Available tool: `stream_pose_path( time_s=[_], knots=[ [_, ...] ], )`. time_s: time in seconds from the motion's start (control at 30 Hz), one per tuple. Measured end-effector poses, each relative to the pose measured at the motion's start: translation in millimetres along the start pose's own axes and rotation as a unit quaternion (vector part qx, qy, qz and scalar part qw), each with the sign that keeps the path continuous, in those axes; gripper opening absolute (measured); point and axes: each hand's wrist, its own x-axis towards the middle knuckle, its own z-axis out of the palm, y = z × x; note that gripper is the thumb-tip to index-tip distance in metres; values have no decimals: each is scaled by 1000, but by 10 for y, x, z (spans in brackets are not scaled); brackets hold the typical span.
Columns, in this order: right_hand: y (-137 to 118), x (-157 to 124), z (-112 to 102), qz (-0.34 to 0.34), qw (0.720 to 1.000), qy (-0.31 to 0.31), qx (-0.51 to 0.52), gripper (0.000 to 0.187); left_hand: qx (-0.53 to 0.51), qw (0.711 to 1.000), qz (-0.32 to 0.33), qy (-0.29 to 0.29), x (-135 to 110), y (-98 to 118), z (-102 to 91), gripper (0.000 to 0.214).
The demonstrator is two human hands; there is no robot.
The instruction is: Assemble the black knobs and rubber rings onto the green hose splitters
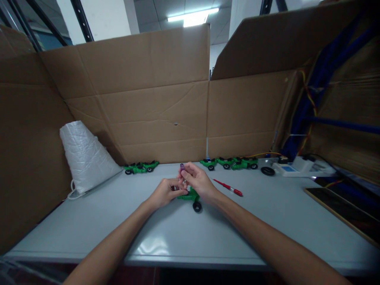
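Near the middle of the table, a green toy car (193, 195) with a black wheel (197, 206) lies partly hidden by both hands. My left hand (165, 193) has its fingers closed on the left part of this toy. Just above it, my right hand (199, 181) pinches a small purple piece (182, 168) that points upward; too little of it shows to tell its kind. To the right of my right hand lies a red screwdriver (228, 187), touched by neither hand.
Several green toy cars stand at the back, in a left group (141, 167) and a right group (228, 162). A black ring (267, 171) lies near a power strip (305, 168). A white foam bag (86, 158) leans at left. Cardboard walls (154, 103) enclose the table (252, 229).
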Motion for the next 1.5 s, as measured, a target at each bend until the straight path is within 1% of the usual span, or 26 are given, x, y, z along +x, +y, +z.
stream_pose_path(
  time_s=[0.13,0.27,0.33,0.47,0.63,0.77,0.93,1.1,1.2,1.3,1.5],
  knots=[
    [6,13,-24,0,1000,13,3,48,23,1000,-1,3,-1,-38,-6,40],
    [14,-4,-29,15,999,-19,29,45,28,1000,7,-2,-1,-35,-12,38],
    [13,-14,-17,24,999,-24,29,45,28,1000,6,-5,0,-27,-11,38],
    [16,-12,3,27,1000,-11,10,45,32,999,7,-6,5,-37,-7,41],
    [39,3,-26,27,999,-19,31,52,26,1000,8,-11,6,-39,-9,39],
    [45,6,-53,25,999,-15,32,44,33,999,12,-12,4,-16,-13,33],
    [37,19,-43,9,1000,-3,23,42,45,999,8,-10,2,-11,-13,31],
    [11,7,-29,20,999,10,32,50,50,999,7,-13,-3,-5,-16,30],
    [-12,-3,-20,21,999,-2,48,45,45,999,10,-12,-2,5,-18,29],
    [-17,-3,-13,12,999,-6,43,42,46,999,14,-12,-2,2,-16,30],
    [22,-5,-14,13,999,7,36,46,39,999,10,-12,-7,-18,-11,28]
  ],
)
